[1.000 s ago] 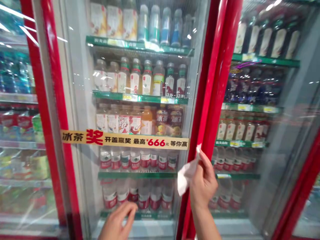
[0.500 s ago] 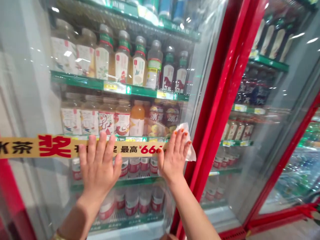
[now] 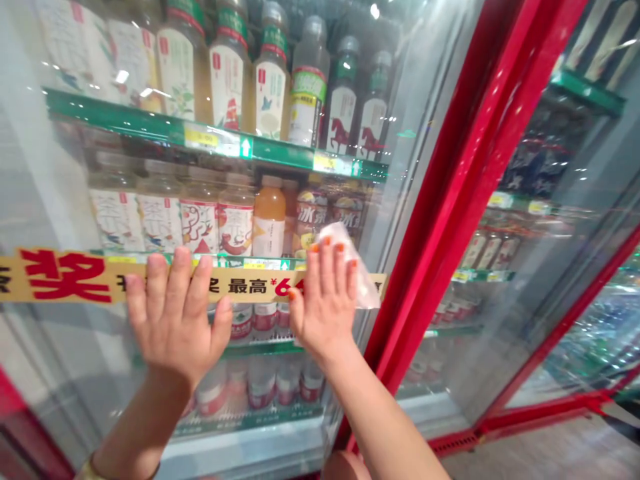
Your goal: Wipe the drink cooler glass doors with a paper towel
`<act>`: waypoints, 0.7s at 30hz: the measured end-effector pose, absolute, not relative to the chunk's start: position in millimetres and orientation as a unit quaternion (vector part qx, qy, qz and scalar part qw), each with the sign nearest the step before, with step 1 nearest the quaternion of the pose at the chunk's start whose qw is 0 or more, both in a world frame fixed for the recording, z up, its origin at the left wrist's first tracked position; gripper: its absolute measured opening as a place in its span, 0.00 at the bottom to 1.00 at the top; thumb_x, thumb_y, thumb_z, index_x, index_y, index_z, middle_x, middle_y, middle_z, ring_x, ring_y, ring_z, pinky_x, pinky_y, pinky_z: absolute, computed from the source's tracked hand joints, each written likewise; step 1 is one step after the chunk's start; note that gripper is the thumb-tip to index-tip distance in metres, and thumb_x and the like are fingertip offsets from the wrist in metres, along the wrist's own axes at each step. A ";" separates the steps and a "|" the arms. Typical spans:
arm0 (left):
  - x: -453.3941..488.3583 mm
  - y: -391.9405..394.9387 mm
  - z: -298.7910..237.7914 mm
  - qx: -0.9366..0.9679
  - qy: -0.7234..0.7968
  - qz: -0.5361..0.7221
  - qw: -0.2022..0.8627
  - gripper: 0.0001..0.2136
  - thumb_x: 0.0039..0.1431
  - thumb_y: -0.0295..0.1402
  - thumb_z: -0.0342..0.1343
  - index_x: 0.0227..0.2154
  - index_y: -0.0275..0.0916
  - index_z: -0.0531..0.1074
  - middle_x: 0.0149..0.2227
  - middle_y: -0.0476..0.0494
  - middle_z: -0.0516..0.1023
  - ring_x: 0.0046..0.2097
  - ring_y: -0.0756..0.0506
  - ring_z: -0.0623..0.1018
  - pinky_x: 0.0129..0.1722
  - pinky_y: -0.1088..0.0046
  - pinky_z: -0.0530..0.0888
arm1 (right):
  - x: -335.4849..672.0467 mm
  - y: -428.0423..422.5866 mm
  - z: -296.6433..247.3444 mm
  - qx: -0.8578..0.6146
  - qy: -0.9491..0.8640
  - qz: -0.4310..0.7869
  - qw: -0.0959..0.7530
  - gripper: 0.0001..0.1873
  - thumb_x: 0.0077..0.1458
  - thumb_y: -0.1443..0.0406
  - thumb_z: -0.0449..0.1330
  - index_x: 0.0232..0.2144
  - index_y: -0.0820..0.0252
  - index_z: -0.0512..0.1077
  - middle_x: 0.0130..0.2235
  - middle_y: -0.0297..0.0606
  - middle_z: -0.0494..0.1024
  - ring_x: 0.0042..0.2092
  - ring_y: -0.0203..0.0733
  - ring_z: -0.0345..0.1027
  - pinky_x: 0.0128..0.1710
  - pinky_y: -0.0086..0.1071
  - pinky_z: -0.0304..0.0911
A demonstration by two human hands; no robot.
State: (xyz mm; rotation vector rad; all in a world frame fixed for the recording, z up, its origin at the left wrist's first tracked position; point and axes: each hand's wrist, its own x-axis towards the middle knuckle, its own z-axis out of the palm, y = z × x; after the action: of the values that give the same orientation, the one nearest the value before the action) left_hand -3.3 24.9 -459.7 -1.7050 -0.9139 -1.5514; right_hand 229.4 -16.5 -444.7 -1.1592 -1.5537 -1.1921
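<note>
- Pressing a white tissue [image 3: 367,287] against the glass door [image 3: 413,213] of a drinks cooler looks like the step in hand; one picture cannot show whether the palm slides or rests.
- The right hand [image 3: 326,312] is opened flat, fingers stretched upward and only slightly apart, thumb out to the left. It pins the tissue under its fingers rather than pinching it; white edges show above the fingertips and beyond the little finger.
- The tissue lies over the right part of the yellow banner [image 3: 245,287], near the red frame [image 3: 460,200] but apart from it.
- The left hand [image 3: 175,323] is also spread flat, fingers up, thumb out to the right, with nothing seen in it. Its fingers overlap the banner and hide some characters; whether the whole palm meets the glass, I cannot tell.
- Bottles [image 3: 269,217] stand in rows behind the pane, out of the hands' reach while it is between them.
- As a judgement, the next move calls for even pressure from the right fingers, so the tissue travels with them and does not slip free, and for care along the banner's edges, which could catch it.
</note>
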 end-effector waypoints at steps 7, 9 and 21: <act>-1.8 17.0 -456.2 -0.666 -0.354 -0.574 0.319 0.40 0.70 0.36 0.58 0.80 0.53 0.48 0.82 0.54 0.45 0.83 0.37 0.47 0.84 0.46 0.43 | 255.3 -34.0 -496.1 -0.431 -0.668 -0.458 0.397 0.44 0.72 0.65 0.52 0.82 0.56 0.38 0.81 0.35 0.52 0.83 0.43 0.34 0.83 0.49 0.34; -0.8 13.3 -454.4 -0.669 -0.357 -0.576 0.306 0.39 0.71 0.35 0.57 0.80 0.53 0.48 0.82 0.55 0.46 0.83 0.39 0.47 0.84 0.49 0.43 | 263.0 -26.9 -473.3 -0.473 -0.599 -0.442 0.471 0.48 0.71 0.67 0.51 0.81 0.62 0.27 0.83 0.45 0.44 0.83 0.53 0.35 0.81 0.56 0.43; -68.0 25.8 -454.3 -0.650 -0.360 -0.573 0.346 0.37 0.70 0.34 0.59 0.78 0.57 0.53 0.82 0.52 0.47 0.82 0.30 0.49 0.81 0.34 0.46 | 258.7 -23.9 -468.6 -0.490 -0.625 -0.444 0.415 0.42 0.74 0.64 0.50 0.82 0.51 0.36 0.82 0.41 0.51 0.83 0.53 0.41 0.81 0.55 0.41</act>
State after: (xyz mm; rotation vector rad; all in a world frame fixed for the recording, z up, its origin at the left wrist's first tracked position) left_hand -68.0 25.8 -454.3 -1.6858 -0.9348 -1.4873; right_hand 258.7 -23.9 -468.6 -1.2305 -1.5709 -1.1159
